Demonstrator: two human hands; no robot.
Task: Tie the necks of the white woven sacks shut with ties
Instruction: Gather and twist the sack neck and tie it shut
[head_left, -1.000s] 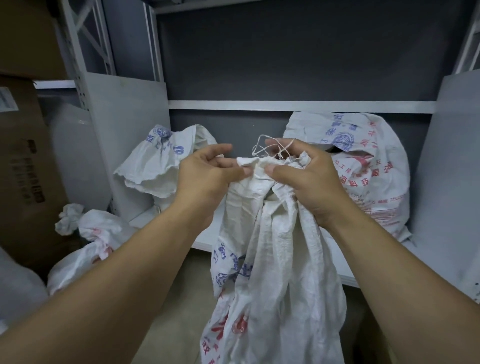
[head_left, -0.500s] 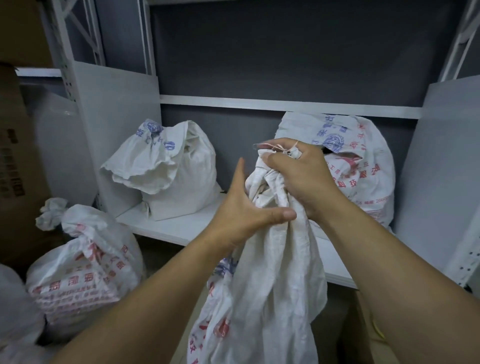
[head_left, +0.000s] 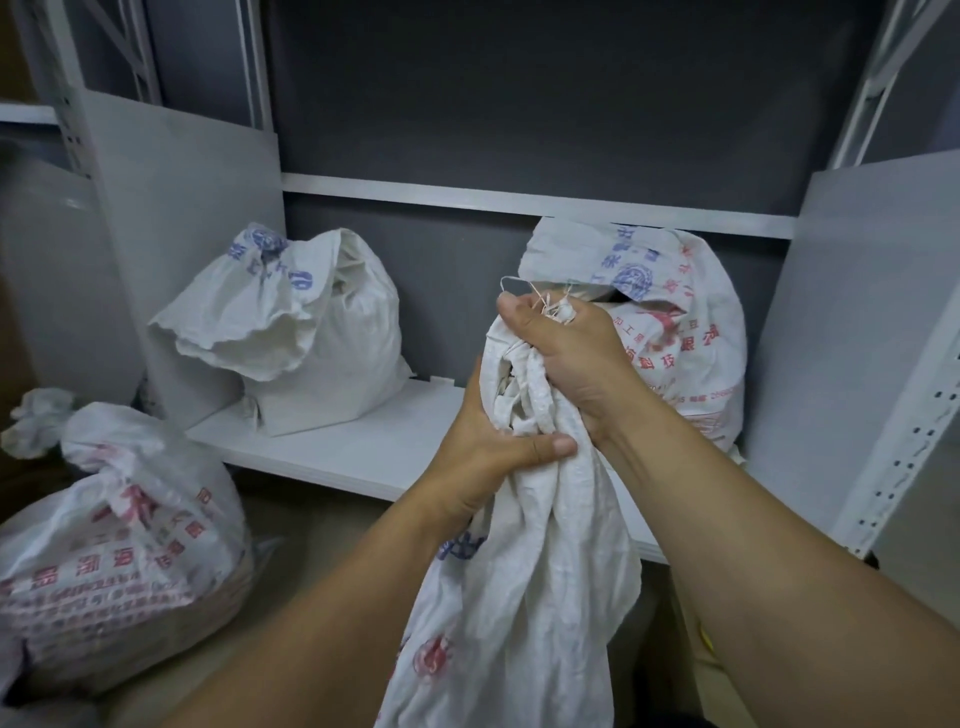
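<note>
Before the shelf (head_left: 337, 457), the woven sack (head_left: 524, 597) is being held up by its gathered neck — clenched on top by the right hand (head_left: 571, 353), gripped just below by the left hand (head_left: 483, 457). For tying, the bunch is best being squeezed narrow.

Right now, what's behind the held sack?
A printed sack on the shelf. The right hand and the held sack cover its lower left part.

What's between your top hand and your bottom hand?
In the head view, only the bunched neck of the white woven sack runs between the right hand above and the left hand below.
</note>
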